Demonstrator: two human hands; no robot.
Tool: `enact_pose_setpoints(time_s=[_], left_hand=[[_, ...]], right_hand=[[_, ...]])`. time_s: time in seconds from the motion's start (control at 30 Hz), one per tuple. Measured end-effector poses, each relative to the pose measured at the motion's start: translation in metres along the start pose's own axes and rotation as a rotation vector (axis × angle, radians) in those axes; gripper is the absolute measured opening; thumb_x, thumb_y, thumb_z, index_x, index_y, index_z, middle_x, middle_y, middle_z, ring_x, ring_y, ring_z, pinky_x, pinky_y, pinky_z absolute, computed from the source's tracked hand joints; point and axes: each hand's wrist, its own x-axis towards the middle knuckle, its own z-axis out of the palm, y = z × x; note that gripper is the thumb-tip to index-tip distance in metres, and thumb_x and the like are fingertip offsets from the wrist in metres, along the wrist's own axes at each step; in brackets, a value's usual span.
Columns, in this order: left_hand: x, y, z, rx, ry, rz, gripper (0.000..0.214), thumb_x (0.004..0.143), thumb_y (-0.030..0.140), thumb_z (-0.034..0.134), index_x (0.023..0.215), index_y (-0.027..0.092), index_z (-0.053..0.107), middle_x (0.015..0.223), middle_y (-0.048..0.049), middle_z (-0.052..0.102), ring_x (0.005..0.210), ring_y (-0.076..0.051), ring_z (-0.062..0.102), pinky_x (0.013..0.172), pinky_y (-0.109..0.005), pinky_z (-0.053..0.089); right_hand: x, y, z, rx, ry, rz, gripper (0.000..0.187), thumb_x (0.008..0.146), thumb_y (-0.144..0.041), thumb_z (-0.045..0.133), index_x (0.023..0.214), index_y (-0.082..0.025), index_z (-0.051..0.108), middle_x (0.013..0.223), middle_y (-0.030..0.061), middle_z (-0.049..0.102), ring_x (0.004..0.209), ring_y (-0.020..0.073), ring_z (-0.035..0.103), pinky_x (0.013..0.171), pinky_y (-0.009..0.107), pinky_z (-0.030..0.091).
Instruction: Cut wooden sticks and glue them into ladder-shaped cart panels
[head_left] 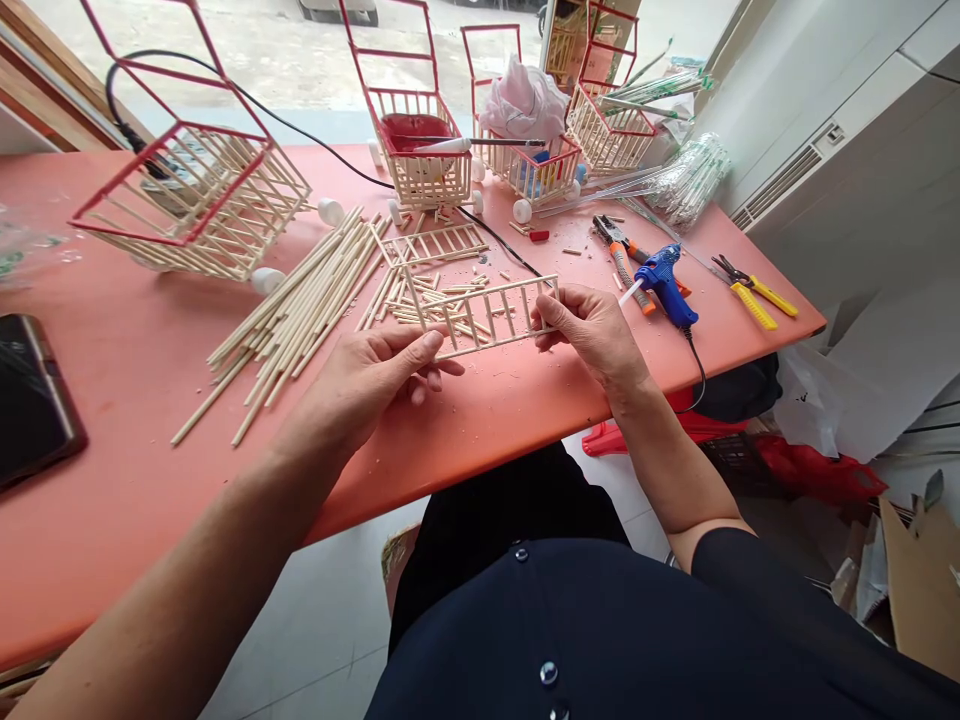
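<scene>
Between my two hands, a small ladder-like frame of thin wooden sticks (499, 312) is held just above the table's front part. My right hand (589, 330) pinches its right end between thumb and fingers. At the frame's lower left corner, my left hand (390, 365) grips it with the thumb on top. One longer stick rises from that left end. Behind the frame lie short cut sticks (397, 300) and a second ladder-like frame (439, 245). A bundle of long wooden sticks (300, 310) rests left of them, close to my left hand.
On the pink table (150, 480) stand several stick-built carts, one large cart (195, 200) at left. To the right lie a blue glue gun (667, 285), orange-handled pliers (622, 255) and yellow-handled cutters (754, 290). A black phone (34, 400) sits at the left edge. A cable (322, 155) crosses behind.
</scene>
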Motion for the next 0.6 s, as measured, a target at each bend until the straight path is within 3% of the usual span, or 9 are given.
enact_pose_setpoints(time_s=[0.2, 0.43, 0.6], left_hand=[[-0.0009, 0.0033, 0.0013, 0.002, -0.003, 0.023, 0.027, 0.075, 0.04, 0.093, 0.073, 0.018, 0.077, 0.063, -0.0003, 0.064, 0.051, -0.011, 0.053, 0.053, -0.025, 0.039], [-0.003, 0.0085, 0.0043, -0.011, 0.021, -0.04, 0.029, 0.059, 0.033, 0.098, 0.071, 0.018, 0.077, 0.08, -0.0038, 0.073, 0.057, -0.011, 0.054, 0.054, -0.026, 0.04], [-0.0029, 0.0093, 0.0062, 0.01, 0.059, -0.034, 0.028, 0.055, 0.034, 0.098, 0.064, 0.018, 0.076, 0.083, -0.0053, 0.073, 0.062, -0.012, 0.055, 0.057, -0.027, 0.042]], right_hand=[[-0.0017, -0.0016, 0.0016, 0.004, 0.002, 0.001, 0.066, 0.068, -0.078, 0.096, 0.076, -0.016, 0.073, 0.075, 0.0007, 0.074, 0.057, 0.0082, 0.067, 0.055, 0.019, 0.06], [-0.003, -0.0022, 0.002, 0.008, -0.011, -0.009, 0.065, 0.07, -0.077, 0.096, 0.076, -0.016, 0.073, 0.074, 0.0, 0.072, 0.057, 0.0075, 0.066, 0.055, 0.018, 0.06], [-0.0033, -0.0016, 0.002, -0.002, -0.007, 0.002, 0.067, 0.068, -0.079, 0.095, 0.075, -0.016, 0.072, 0.075, 0.0003, 0.072, 0.057, 0.0077, 0.065, 0.056, 0.019, 0.06]])
